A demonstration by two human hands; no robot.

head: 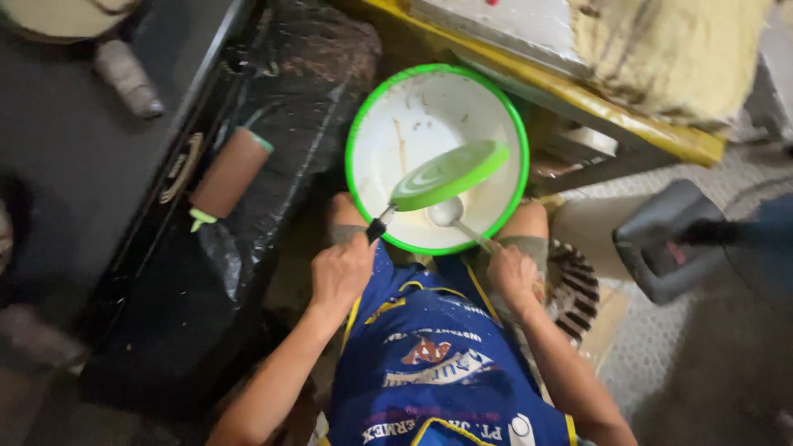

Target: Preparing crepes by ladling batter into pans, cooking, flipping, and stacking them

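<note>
apron: blue apron (438,363) with yellow trim and printed marks, closest to the lens, covering the lap at the bottom middle of the head view.
left hand: left hand (340,274) sits just below the bowl's near rim, fingers curled tight around the dark handle of the pan.
pan: small round green pan (450,173) with pale rings on its face, tilted, held over the inside of the bowl; its handle runs down-left into the left hand.
right hand: right hand (512,277) rests at the bowl's lower right edge, fingers closed on the thin handle of the spoon.
spoon: metal spoon (446,211), its rounded end lying inside the bowl just under the pan, the stem slanting down-right to the right hand.
bowl: large white bowl (396,124) with a bright green rim, propped between the knees; smears and a pale pool of liquid show on its inner wall.
roller: brown cylinder (229,173) with light green ends, lying on black plastic sheet (273,107) to the left of the bowl, well apart from both hands.
bench: yellow-edged bench (628,124) beyond the bowl, with a stained yellowish cloth (669,49) draped on top.
floor drain: dark slatted grate (578,289) just right of the right hand, partly hidden by the arm.
grey box: grey box (661,239) on the floor farther right, blurred.
</note>
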